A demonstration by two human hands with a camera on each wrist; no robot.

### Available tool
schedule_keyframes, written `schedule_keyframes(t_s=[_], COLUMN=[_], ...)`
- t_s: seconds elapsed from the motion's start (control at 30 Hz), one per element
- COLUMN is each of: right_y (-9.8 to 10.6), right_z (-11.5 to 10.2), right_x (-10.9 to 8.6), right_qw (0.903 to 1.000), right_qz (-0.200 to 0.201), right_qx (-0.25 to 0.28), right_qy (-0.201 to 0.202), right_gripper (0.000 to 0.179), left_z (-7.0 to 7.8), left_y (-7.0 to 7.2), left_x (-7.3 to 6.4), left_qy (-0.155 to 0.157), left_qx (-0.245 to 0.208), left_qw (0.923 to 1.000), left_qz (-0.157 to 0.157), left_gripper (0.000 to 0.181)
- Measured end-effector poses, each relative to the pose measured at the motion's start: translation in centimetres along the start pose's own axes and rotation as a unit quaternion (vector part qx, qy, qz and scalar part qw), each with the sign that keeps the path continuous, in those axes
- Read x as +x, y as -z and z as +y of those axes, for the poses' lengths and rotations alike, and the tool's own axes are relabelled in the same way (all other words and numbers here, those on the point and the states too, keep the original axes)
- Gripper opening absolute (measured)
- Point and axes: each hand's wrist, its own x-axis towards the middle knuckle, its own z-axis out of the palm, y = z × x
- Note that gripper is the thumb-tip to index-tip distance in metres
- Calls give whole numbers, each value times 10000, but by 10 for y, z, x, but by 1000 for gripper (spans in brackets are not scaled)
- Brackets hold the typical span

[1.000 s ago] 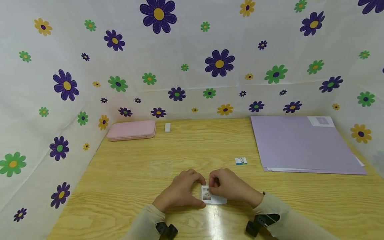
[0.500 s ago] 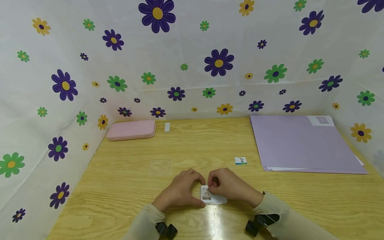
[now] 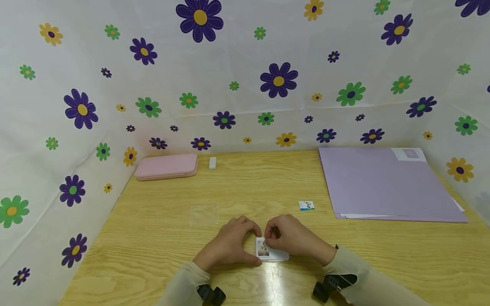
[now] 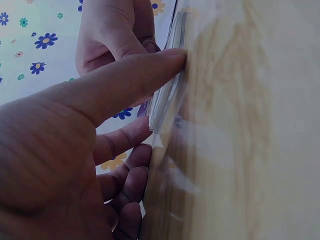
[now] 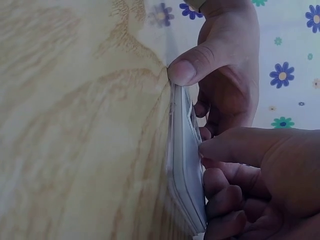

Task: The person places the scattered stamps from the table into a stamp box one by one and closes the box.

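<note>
On wood table [image 3: 160,259], left fingers [image 3: 250,257] gripping white slab [image 3: 279,255], right fingers [image 3: 274,243] pinching picture [image 3: 262,250], label [image 3: 398,154] unreadable

sleeves [image 3: 377,278]: long, plain, pale beige; cuffs [image 3: 330,264] close to the hands [image 3: 287,236] | straps [image 3: 334,280]: black, one per side, with small marks; right one partly under sleeve | cameras [image 3: 218,296]: small, black, blocky | left thumbnail [image 5: 184,73]: short, rounded | hands: bare

Glossy wood grain across the tabletop [image 3: 153,242], brightest between the sleeves [image 3: 377,278] (matt cloth, by contrast). Smooth, plastic-looking layers in the small white stack [image 3: 278,255]; see-through plastic look to the clear sheet [image 3: 204,214]. Matt, card-like finish on the lilac folder [image 3: 386,182]; faint creases in the flowered backdrop [image 3: 245,51].
</note>
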Motion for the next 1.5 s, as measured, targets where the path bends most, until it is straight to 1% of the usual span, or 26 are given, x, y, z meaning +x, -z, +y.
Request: schedule_keyframes(t_s=[0.2, 0.37, 0.63, 0.8, 0.93, 1.13, 1.3, 1.5], right_y=[2, 3, 7, 14, 23, 40, 52, 67], right_z=[1, 4, 8, 10, 11, 17, 25, 34], right_x=[0, -1, -3, -6, -9, -16, -22, -24], right_qw=[9999, 9998, 9991, 9986, 9980, 9962, 9944, 9921], right_qz=[2, -6, 41, 229, 427, 804, 995, 1212], right_qx=[99, 188, 416, 483, 471, 274, 160, -24], right_qy=[-68, -42, -79, 9, -43, -171, -309, -320], right_gripper=[12, 11, 9, 7, 7, 6, 5, 5], left_z=[1, 1, 1, 1, 1, 3, 4, 5], left_y=[1, 0, -1, -2, -2, -1, -2, 0], left_x=[1, 1, -1, -1, -1, -1, -2, -2], left_qy=[6, 53, 96, 59, 69, 129, 180, 67], left_qx=[14, 8, -17, -19, 40, -3, -52, -87], left_qw=[10000, 10000, 10000, 10000, 10000, 9999, 9998, 9999], left_qz=[-25, -42, 11, 38, 58, 53, 22, 78], left_gripper=[52, 52, 52, 52, 52, 52, 53, 52])
